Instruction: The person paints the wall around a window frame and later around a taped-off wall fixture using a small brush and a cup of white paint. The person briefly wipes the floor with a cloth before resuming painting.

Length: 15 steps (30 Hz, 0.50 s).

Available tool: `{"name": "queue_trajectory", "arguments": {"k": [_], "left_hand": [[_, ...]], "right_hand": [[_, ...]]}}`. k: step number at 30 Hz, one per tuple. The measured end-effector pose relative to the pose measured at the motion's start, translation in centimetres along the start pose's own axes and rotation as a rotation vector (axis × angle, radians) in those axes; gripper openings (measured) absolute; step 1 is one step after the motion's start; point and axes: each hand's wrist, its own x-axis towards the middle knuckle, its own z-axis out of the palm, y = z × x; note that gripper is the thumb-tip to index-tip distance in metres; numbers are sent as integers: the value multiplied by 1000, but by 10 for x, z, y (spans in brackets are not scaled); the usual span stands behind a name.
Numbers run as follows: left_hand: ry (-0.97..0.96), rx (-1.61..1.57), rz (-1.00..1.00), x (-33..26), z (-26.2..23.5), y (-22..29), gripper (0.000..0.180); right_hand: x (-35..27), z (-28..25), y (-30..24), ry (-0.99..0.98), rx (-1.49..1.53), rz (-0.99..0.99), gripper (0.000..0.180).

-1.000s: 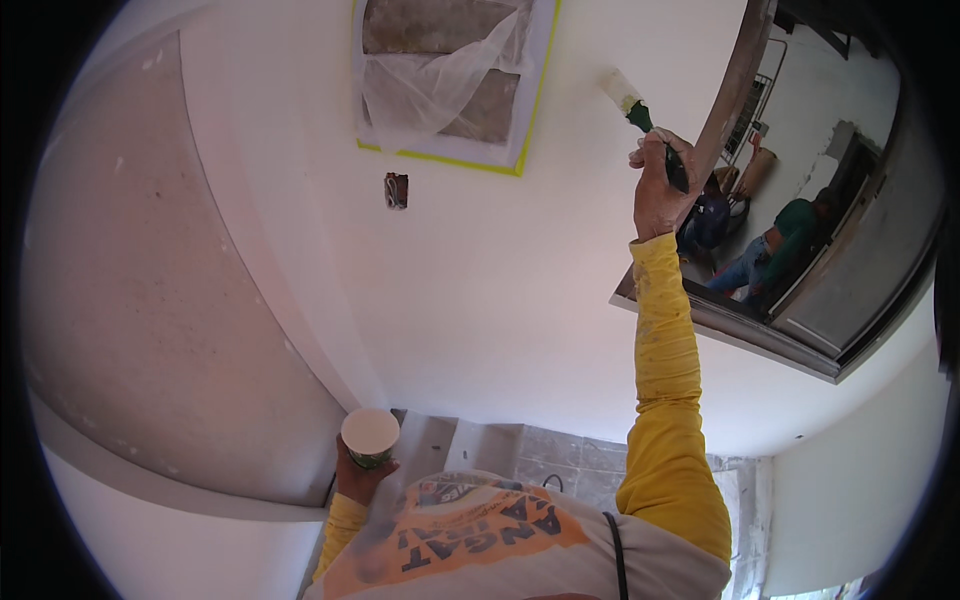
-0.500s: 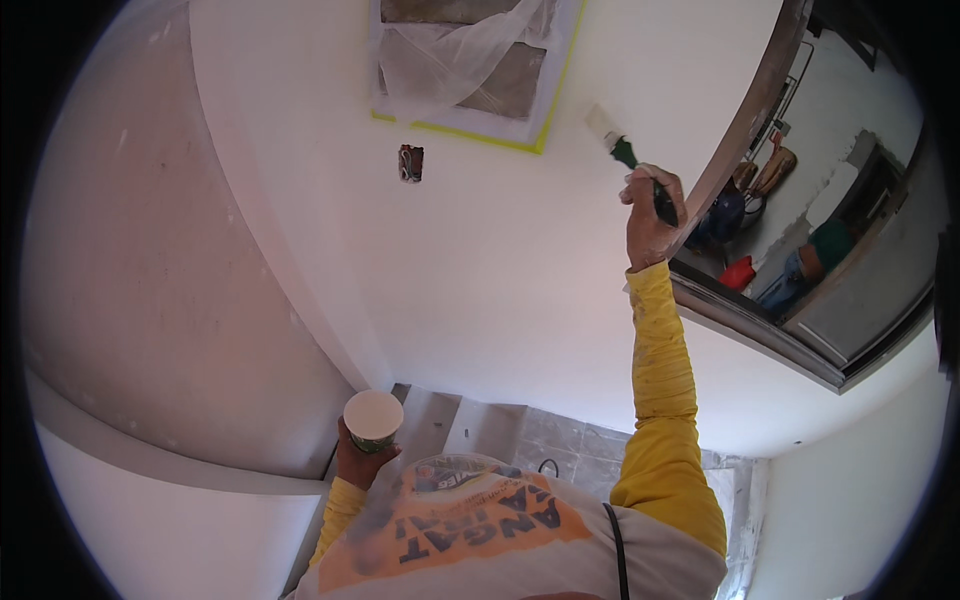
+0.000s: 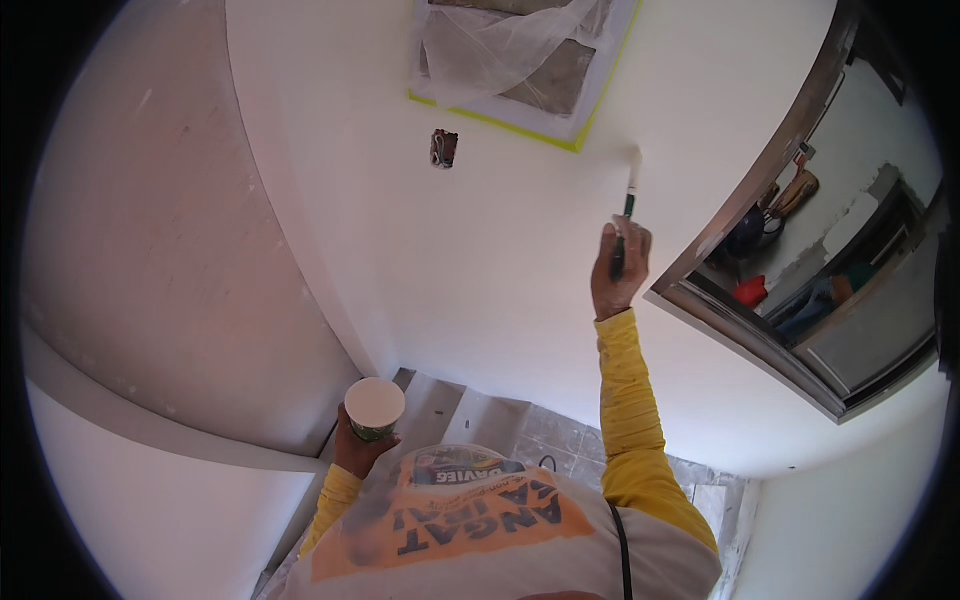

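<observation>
You are pressing a brush (image 3: pixel 630 190) with pale bristles and a glossy dark-green handle against a smooth, matt white wall (image 3: pixel 520 260). At upper centre, thin crinkled clear plastic sheeting (image 3: pixel 520 45) is hanging, shiny. At lower left, your paper cup (image 3: pixel 375 408) is looking matt; your yellow cloth sleeve (image 3: pixel 630 410) is wrinkling.

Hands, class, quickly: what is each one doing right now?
Left hand: closed around a paper cup.
Right hand: closed on a paintbrush raised to the white wall.
</observation>
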Motion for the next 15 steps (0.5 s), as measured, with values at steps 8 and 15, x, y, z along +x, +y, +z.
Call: {"name": "queue_trajectory", "arguments": {"k": [8,15], "left_hand": [[32,-23,-7,-3,-15,-10,96],[52,-54,-53,-6,-29,-29,93]], "right_hand": [[-81,51,-33,-511,-50,-72,20],[-85,101,-14,-733,-244,-231,27]]}}
